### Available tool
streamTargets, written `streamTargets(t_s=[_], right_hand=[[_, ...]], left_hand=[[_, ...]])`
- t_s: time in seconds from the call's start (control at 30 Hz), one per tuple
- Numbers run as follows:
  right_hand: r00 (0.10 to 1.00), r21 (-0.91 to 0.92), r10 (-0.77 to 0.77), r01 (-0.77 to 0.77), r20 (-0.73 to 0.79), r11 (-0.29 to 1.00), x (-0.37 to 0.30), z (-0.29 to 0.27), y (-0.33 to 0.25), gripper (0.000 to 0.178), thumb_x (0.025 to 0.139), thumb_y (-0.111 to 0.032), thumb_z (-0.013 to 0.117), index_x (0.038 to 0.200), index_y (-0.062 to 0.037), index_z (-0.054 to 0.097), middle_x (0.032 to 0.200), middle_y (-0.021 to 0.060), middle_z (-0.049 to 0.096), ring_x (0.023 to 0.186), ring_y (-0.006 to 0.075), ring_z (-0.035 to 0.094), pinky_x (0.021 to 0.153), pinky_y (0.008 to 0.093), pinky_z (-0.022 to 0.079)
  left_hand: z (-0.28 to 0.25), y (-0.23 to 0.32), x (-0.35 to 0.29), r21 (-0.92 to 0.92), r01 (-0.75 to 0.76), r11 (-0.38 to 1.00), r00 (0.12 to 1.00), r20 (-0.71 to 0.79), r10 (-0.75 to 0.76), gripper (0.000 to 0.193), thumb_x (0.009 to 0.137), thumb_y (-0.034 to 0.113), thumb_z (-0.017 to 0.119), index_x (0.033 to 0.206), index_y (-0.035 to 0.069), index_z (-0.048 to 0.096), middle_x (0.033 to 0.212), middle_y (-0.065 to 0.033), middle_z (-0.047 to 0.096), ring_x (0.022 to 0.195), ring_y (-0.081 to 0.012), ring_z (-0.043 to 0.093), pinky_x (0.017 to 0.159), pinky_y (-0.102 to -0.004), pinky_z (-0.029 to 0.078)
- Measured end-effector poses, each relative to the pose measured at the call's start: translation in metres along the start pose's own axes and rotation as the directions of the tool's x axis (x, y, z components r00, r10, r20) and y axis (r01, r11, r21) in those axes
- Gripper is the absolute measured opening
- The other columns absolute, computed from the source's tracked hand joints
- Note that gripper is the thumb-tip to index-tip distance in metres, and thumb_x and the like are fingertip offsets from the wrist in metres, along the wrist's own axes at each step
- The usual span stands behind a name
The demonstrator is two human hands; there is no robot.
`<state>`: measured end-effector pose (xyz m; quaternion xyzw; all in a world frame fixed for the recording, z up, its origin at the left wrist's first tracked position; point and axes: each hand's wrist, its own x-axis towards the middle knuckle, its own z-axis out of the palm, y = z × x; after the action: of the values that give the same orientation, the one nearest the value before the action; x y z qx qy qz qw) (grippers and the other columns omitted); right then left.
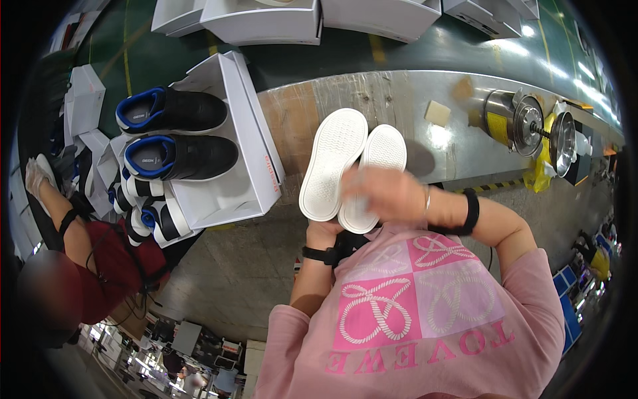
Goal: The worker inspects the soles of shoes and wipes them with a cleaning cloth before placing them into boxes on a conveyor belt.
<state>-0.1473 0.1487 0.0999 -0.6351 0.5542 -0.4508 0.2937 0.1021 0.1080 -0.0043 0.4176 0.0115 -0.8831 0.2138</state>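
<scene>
Two shoes are held up with their white textured soles facing me: a left shoe [333, 159] and, partly behind it, a right shoe [387, 147]. Their uppers are hidden. My left hand [323, 231] grips the pair from beneath at the near ends, a black band at its wrist. Across the lower part of the right sole lies my right hand [389, 193], smeared by motion, so its fingers cannot be made out. To the left, two black shoes with blue linings [179, 110] rest on a white open shoebox [259, 143].
A metal-topped bench [458, 149] carries a cardboard sheet [289, 110], a small beige block [436, 113] and a metal pot [502, 120]. White boxes [262, 25] stand beyond it. At the left, a co-worker in a dark red top [116, 266] handles shoes near more boxes.
</scene>
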Motion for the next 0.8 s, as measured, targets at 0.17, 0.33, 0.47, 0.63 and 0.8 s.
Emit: streamTargets(t_s=[0.17,0.33,0.47,0.63,0.8], right_hand=[[0.996,-0.102,0.043,-0.034,0.082,0.994,-0.029,-0.001,0.019,0.044,0.069,-0.004,0.075,0.11,-0.0118,0.064,0.116,0.0121,0.067,0.093,0.0294,0.069,0.077,0.0359,0.06],[0.954,-0.166,0.24,-0.27,-0.177,0.949,-0.035,-0.013,0.049,0.041,0.071,0.003,0.069,0.108,-0.0119,0.065,0.108,0.0125,0.07,0.096,0.0317,0.068,0.082,0.0398,0.058],[0.996,-0.054,0.089,-0.088,0.008,0.995,-0.045,-0.001,0.01,0.047,0.068,0.005,0.071,0.11,-0.0166,0.067,0.117,0.009,0.069,0.097,0.0287,0.069,0.08,0.0371,0.058],[0.805,-0.003,0.441,-0.482,-0.398,0.876,-0.067,-0.021,0.082,0.042,0.07,0.01,0.064,0.107,-0.0101,0.066,0.111,0.0124,0.069,0.097,0.0345,0.068,0.082,0.0394,0.057],[0.949,-0.177,0.194,-0.241,-0.248,0.954,-0.075,-0.005,0.045,0.042,0.069,0.005,0.072,0.106,-0.0141,0.066,0.112,0.0119,0.069,0.097,0.0318,0.069,0.083,0.0379,0.058]], left_hand=[[0.004,0.001,0.012,0.013,0.022,1.0,0.999,-0.029,-0.022,0.044,0.103,0.033,0.05,0.137,0.004,0.053,0.137,-0.0106,0.06,0.122,-0.0251,0.06,0.103,-0.0411,0.051],[-0.003,0.001,0.009,0.028,0.047,0.998,0.999,-0.022,-0.046,0.044,0.103,0.033,0.051,0.136,0.004,0.054,0.137,-0.0103,0.061,0.121,-0.0249,0.061,0.102,-0.0409,0.051],[0.015,0.003,0.01,-0.089,0.107,0.99,0.984,0.155,-0.092,0.04,0.102,0.031,0.054,0.13,0.003,0.059,0.128,-0.0125,0.066,0.112,-0.0277,0.065,0.096,-0.0415,0.056],[0.009,0.0,0.003,0.252,-0.016,0.968,0.936,-0.338,0.103,0.041,0.103,0.029,0.053,0.13,-0.001,0.058,0.127,-0.0149,0.065,0.111,-0.0273,0.066,0.093,-0.0409,0.058],[-0.001,0.002,0.015,0.287,-0.106,0.952,0.98,-0.134,0.15,0.056,0.106,0.038,0.043,0.144,-0.003,0.044,0.143,-0.0164,0.054,0.127,-0.0298,0.057,0.104,-0.0425,0.052]])
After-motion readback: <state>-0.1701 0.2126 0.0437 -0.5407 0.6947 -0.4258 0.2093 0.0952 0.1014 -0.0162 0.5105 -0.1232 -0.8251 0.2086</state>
